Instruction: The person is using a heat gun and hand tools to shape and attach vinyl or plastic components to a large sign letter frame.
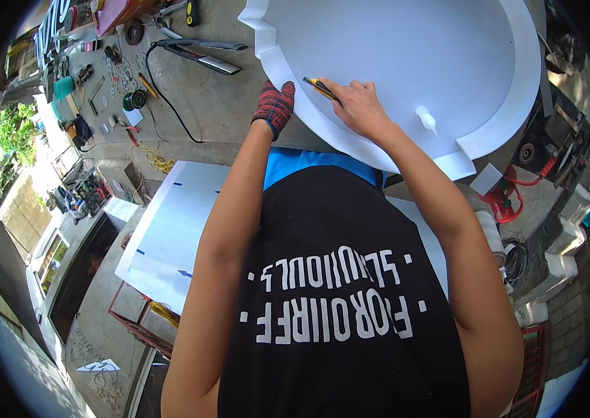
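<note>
A large white shell with a flat bottom and a raised curved wall lies on the work table before me. My left hand, in a red and black knitted glove, is closed at the near left part of its wall, thumb against the white surface; its other fingers are partly hidden. Over the shell, near that wall, my bare right hand grips a yellow and black utility knife whose tip points left. A small white nozzle bottle lies inside the shell, right of my right hand.
Left on the table are a black flat iron with a cord, a dark green spool and several scattered tools. A white sheet with blue marks lies at my left side. Right of the shell are a red-handled tool and a dark toolbox.
</note>
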### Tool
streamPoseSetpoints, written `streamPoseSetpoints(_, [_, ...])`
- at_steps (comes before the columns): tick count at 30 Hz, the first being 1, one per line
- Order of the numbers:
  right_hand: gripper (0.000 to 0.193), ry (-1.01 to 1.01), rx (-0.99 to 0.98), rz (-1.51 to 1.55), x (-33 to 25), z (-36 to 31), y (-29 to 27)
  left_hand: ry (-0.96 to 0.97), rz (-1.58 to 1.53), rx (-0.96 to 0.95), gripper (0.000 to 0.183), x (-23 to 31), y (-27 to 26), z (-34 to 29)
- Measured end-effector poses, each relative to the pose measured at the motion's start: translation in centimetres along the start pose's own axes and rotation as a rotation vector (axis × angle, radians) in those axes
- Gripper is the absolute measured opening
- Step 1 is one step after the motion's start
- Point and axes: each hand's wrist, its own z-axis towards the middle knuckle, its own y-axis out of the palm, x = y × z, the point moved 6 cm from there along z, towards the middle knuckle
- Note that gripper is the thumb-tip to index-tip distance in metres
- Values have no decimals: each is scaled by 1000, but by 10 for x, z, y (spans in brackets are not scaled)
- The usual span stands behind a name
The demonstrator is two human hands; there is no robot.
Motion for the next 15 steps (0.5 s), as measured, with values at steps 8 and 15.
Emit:
streamPoseSetpoints(8, [57,-9,-25,-115,-8,4,5,1,27,-14,49,4,0,0])
streamPoseSetpoints(15, [53,-71,-68,-175,4,-11,13,36,58,-17,48,9,3,-1])
